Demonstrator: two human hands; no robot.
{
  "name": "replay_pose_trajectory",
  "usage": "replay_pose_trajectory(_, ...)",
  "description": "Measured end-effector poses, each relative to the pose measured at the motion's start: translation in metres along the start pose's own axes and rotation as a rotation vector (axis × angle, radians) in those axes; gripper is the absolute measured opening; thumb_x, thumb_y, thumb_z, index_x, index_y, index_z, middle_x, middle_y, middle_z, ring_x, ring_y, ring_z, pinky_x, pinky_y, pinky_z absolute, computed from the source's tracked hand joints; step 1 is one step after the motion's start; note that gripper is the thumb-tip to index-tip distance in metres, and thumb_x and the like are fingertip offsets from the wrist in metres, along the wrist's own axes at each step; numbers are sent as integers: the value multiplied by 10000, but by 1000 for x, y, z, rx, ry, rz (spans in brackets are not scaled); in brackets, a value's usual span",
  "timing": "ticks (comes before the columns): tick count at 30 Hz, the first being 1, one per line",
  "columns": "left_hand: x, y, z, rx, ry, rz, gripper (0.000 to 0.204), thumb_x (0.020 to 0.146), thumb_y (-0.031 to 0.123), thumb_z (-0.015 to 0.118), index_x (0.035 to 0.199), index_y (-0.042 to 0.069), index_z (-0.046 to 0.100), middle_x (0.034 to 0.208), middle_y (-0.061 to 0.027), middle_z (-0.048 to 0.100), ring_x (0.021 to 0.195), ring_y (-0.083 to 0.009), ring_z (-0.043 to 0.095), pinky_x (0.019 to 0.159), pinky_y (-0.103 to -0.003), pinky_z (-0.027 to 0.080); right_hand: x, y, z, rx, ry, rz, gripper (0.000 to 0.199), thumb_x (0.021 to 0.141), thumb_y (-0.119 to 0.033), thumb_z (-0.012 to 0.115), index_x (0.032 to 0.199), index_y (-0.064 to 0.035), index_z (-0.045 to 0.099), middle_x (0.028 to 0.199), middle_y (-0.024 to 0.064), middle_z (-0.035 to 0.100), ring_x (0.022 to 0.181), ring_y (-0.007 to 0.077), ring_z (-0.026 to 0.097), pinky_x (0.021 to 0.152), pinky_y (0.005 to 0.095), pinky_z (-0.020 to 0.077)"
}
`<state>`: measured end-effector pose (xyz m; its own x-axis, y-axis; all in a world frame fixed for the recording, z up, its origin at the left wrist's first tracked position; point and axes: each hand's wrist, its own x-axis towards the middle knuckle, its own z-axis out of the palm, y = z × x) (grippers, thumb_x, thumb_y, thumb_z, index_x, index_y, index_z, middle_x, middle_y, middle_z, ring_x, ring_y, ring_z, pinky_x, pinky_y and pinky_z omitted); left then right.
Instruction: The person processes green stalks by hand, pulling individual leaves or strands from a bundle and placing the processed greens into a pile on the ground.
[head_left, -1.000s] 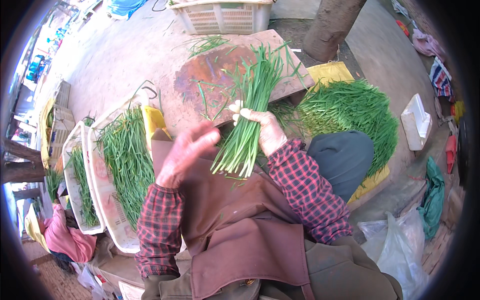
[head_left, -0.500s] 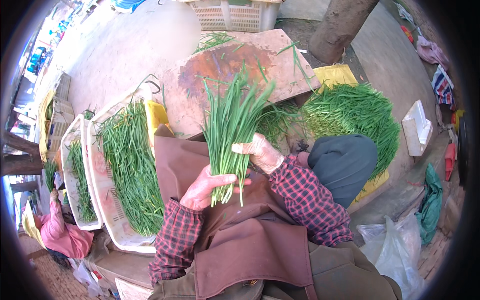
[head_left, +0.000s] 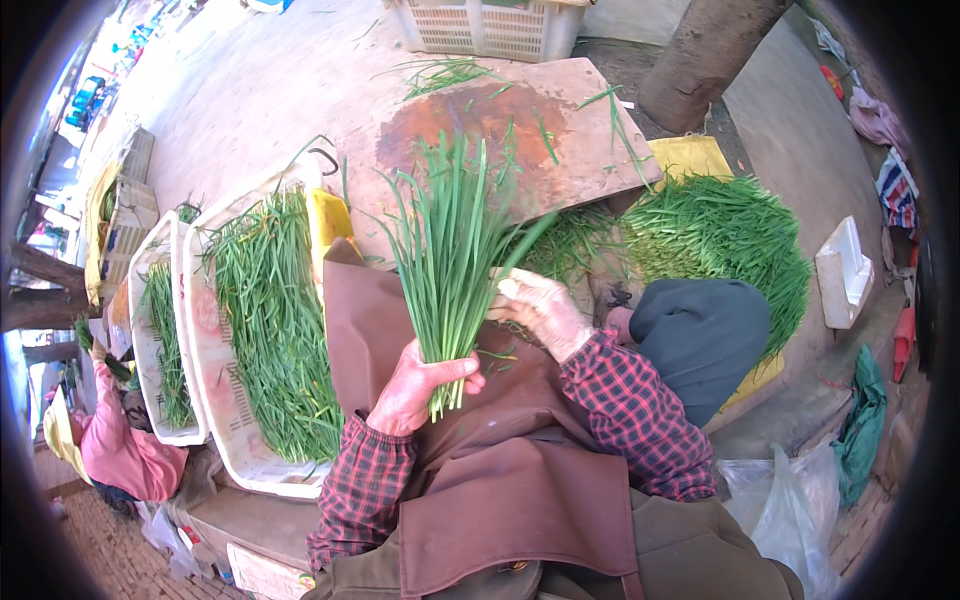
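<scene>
My left hand (head_left: 408, 395) is wrapped round the lower stalks of a bunch of green chives (head_left: 447, 270). The bunch stands upright above my brown apron, its leaf tips fanned out and its pale ends poking out below my thumb. At the right side of the bunch, my right hand (head_left: 540, 310) has its fingers curled and pinched together by a single chive leaf (head_left: 527, 240) that slants up to the right. A few loose bits lie on the apron (head_left: 480, 400) beneath. To the left, a white crate (head_left: 212, 390) is filled with loose chives (head_left: 275, 320).
A large heap of chives (head_left: 730, 240) lies on yellow sheeting (head_left: 690, 157) by my right knee. Ahead is a stained board (head_left: 420, 190) with scattered leaves, then a tree trunk (head_left: 700, 70) and a white basket (head_left: 490, 30). At far left, a person in pink (head_left: 130, 440) handles greens.
My right hand has come off the bunch's stalks and moved slightly right, to its edge. My left hand has closed further round the stalks. The whole view has shifted a little.
</scene>
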<state>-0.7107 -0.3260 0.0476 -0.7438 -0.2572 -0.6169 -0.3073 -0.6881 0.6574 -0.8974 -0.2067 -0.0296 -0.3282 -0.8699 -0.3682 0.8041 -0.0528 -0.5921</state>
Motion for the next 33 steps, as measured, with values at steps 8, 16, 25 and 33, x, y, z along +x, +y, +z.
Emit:
replay_pose_trajectory(8, 1, -8, 0, 147, 68, 96, 275, 794, -35, 746, 1026, 22, 610, 822, -44, 639, 585, -112, 573, 526, -252, 473, -22, -13, 29, -410, 262, -210, 184, 939, -34, 584, 1103, 42, 619, 914, 153, 708, 722, 149, 669, 580, 271, 528)
replay_pose_trajectory(16, 2, -15, 8, 171, 75, 137, 392, 784, -2, 773, 1113, 44, 564, 800, -3, 592, 565, -64, 492, 491, -216, 390, -11, -10, 58, -614, 331, -85, 143, 939, -125, 641, 991, 3, 677, 734, 69, 695, 562, 101, 611, 524, 241, 487)
replay_pose_trajectory(25, 1, -17, 12, 180, 87, 109, 373, 778, -2, 794, 1073, 50, 571, 750, 16, 567, 532, -61, 467, 469, -221, 374, -30, -37, 56, -826, 385, -576, 237, 932, -7, 623, 1168, 3, 650, 1013, 122, 711, 723, 117, 623, 699, 241, 522)
replay_pose_trajectory(33, -3, -17, 16, 246, 44, 109, 356, 821, -5, 763, 1119, 43, 575, 770, 23, 561, 532, -50, 445, 466, -215, 355, -6, -60, 55, -1908, -112, -1022, 318, 849, -118, 679, 1165, -85, 671, 1157, 118, 666, 945, 288, 665, 766, 368, 544)
